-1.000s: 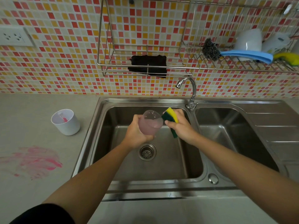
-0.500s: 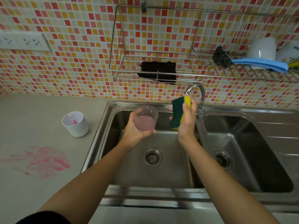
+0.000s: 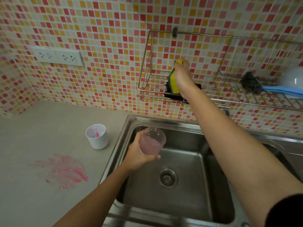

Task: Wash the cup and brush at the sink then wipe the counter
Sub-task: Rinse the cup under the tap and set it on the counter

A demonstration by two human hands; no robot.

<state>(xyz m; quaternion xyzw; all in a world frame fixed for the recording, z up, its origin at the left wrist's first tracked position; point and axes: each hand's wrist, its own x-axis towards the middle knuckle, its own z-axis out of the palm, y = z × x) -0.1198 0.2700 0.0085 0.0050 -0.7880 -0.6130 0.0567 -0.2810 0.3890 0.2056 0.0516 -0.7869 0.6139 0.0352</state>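
My left hand (image 3: 136, 155) grips a translucent pink cup (image 3: 151, 142) over the left side of the steel sink (image 3: 178, 176). My right hand (image 3: 182, 76) is raised into the wire wall rack (image 3: 147, 82), closed on a yellow and green sponge (image 3: 173, 82) that stands over a black cloth (image 3: 170, 95) on the rack's shelf. A white cup (image 3: 97, 136) holding a pink brush (image 3: 96, 132) stands on the grey counter (image 3: 41, 136) left of the sink. A smeared pink stain (image 3: 64, 171) marks the counter in front of it.
A steel scourer (image 3: 250, 81), a blue-handled tool (image 3: 282, 90) and a white bowl (image 3: 293, 78) lie on the rack's right part. Wall sockets (image 3: 57, 56) sit on the tiled wall at left. The drain (image 3: 168, 177) is in the basin's middle.
My right hand has lifted the sponge from beside the cup up into the wire rack. The left hand still holds the pink cup over the sink. The view has swung left.
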